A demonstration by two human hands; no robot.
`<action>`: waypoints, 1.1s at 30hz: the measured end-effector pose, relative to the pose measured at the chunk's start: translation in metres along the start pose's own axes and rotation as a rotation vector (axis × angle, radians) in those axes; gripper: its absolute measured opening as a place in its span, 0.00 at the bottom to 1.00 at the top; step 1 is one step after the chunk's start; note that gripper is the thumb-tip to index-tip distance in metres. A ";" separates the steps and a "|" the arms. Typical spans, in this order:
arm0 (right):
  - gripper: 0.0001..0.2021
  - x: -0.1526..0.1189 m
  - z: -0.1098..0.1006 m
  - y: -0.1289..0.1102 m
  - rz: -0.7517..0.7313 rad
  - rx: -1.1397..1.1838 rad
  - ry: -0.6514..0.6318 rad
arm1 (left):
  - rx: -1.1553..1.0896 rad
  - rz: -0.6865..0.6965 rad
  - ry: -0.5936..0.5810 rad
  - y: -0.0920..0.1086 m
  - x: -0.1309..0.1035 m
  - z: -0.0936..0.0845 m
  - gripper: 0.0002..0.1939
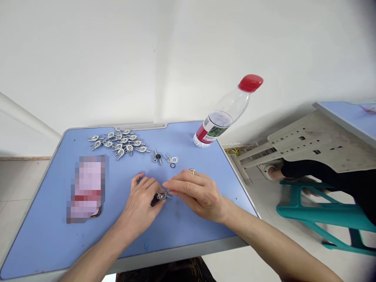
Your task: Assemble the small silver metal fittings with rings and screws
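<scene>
Between the thumb and fingers of my left hand (142,201) is a small metal valve (161,196), its short stem pointing right. My right hand (199,194) is beside it with thumb and fingertips pinched together close to the valve; what they hold, if anything, is too small to make out. Just beyond my hands lies a separate valve body (158,157) with a black round centre. To its right are a flat metal plate (174,159) with a lever and a dark ring (172,165). Farther back on the left is a loose group of several similar metal valves (123,140).
A phone-like object (89,180), blurred out, lies on the blue table (176,231) at the left. A red-capped water bottle (216,127) stands at the back right, near the wall. Beyond the right edge are a green stool (323,213), a person's leg and another table (352,117).
</scene>
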State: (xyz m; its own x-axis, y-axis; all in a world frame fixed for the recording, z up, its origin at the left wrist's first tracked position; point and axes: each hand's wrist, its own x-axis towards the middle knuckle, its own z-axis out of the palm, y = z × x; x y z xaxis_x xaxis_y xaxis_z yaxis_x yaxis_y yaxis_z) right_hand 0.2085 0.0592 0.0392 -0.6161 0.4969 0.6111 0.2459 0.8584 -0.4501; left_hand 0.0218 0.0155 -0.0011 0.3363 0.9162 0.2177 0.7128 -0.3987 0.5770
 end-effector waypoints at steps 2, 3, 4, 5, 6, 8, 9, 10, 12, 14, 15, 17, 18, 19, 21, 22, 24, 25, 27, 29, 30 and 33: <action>0.04 0.000 0.000 -0.002 0.026 -0.048 0.010 | -0.001 -0.005 -0.001 0.002 0.000 -0.001 0.04; 0.05 0.000 0.001 -0.003 0.032 -0.067 0.017 | 0.001 -0.005 0.000 0.002 0.000 -0.002 0.04; 0.06 0.000 0.002 -0.004 0.034 -0.079 0.022 | 0.004 -0.004 0.001 0.003 0.000 -0.002 0.05; 0.07 -0.001 0.002 -0.005 0.034 -0.081 0.025 | 0.008 -0.001 0.002 0.003 0.000 -0.002 0.05; 0.07 -0.001 0.003 -0.005 0.035 -0.075 0.025 | 0.013 0.003 0.003 0.003 0.000 -0.002 0.05; 0.06 -0.001 0.004 -0.005 0.048 -0.048 0.016 | 0.023 0.011 0.002 0.003 0.000 -0.002 0.05; 0.06 0.000 0.004 -0.005 0.060 -0.033 0.011 | 0.028 0.012 0.002 0.002 0.000 -0.001 0.05; 0.05 0.000 0.004 -0.005 0.072 -0.022 0.009 | 0.033 0.012 -0.001 0.002 0.000 -0.001 0.05; 0.05 0.001 0.003 -0.004 0.094 -0.012 0.011 | 0.041 0.007 -0.007 0.002 0.000 -0.001 0.04; 0.06 0.002 0.002 -0.004 0.105 -0.007 0.008 | 0.040 0.001 -0.012 0.002 0.000 -0.002 0.03; 0.06 0.001 0.002 -0.004 0.104 -0.005 0.005 | 0.037 -0.002 -0.014 0.002 0.000 -0.002 0.02; 0.06 0.001 0.002 -0.004 0.094 -0.002 0.000 | 0.033 -0.001 -0.012 0.002 0.000 -0.002 0.02; 0.06 0.000 0.002 -0.004 0.086 -0.005 0.002 | 0.033 0.003 -0.010 0.002 0.000 -0.002 0.02; 0.05 -0.001 0.003 -0.003 0.076 -0.010 0.008 | 0.036 0.010 -0.009 0.002 0.000 -0.003 0.02; 0.04 -0.002 0.003 -0.003 0.050 -0.027 0.020 | 0.046 0.028 -0.005 0.001 0.000 -0.003 0.02; 0.06 -0.002 0.003 -0.002 0.039 -0.035 0.018 | 0.051 0.038 -0.003 0.001 0.000 -0.002 0.03; 0.09 -0.002 0.001 -0.002 0.031 -0.045 -0.009 | 0.058 0.055 -0.002 -0.001 0.000 -0.002 0.04; 0.11 -0.001 -0.001 -0.002 0.036 -0.045 -0.037 | 0.059 0.061 -0.005 -0.001 0.000 -0.002 0.03; 0.13 0.000 -0.005 -0.003 0.051 -0.036 -0.108 | 0.059 0.066 -0.011 -0.001 0.000 -0.002 0.03; 0.16 0.001 -0.009 -0.003 0.052 -0.018 -0.178 | 0.059 0.064 -0.013 -0.001 0.000 -0.003 0.03; 0.17 0.002 -0.010 -0.004 0.049 -0.014 -0.197 | 0.058 0.063 -0.012 -0.001 0.000 -0.003 0.02; 0.16 0.000 -0.007 -0.003 0.024 -0.029 -0.157 | 0.058 0.063 -0.007 0.000 0.001 -0.004 0.02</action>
State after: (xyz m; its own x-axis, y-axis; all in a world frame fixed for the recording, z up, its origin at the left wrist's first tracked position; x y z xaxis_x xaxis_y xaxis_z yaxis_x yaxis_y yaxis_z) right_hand 0.2132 0.0575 0.0456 -0.7183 0.4935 0.4904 0.2820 0.8509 -0.4432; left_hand 0.0197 0.0161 0.0021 0.3859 0.8889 0.2468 0.7243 -0.4576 0.5158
